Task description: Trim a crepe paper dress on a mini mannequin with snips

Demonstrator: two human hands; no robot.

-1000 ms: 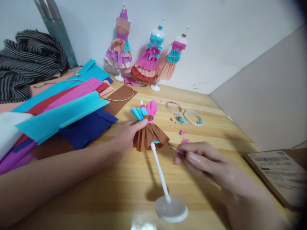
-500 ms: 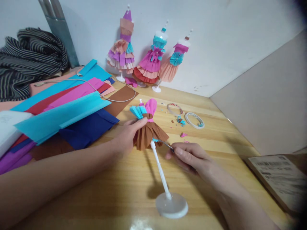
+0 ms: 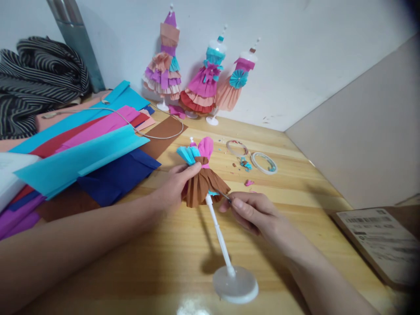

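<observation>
A small dress form (image 3: 211, 205) on a white stand is tilted away from me. It wears a brown pleated paper skirt (image 3: 205, 186) with a pink and turquoise paper top (image 3: 206, 151). My left hand (image 3: 183, 179) is closed around its waist, thumb pressing on the brown paper; the other fingers are partly hidden behind it. In my right hand (image 3: 254, 212) is a thin metal tool, which looks like tweezers (image 3: 225, 195), pinched between thumb and fingers. Its tip reaches to the skirt's lower hem, where a bit of turquoise paper (image 3: 213, 193) shows.
Three paper-dressed forms (image 3: 211, 81) stand against the wall. Coloured paper sheets (image 3: 82, 162) and a grey cable (image 3: 157, 137) lie at the left, near a striped cloth (image 3: 42, 74). Two tape rolls (image 3: 263, 163) and paper scraps (image 3: 249, 183) lie right of centre; a cardboard box (image 3: 377, 245) is at far right.
My right hand has moved slightly left and up, bringing the tweezers further in under the skirt hem. Less of the tool shows now. My left hand keeps its hold.
</observation>
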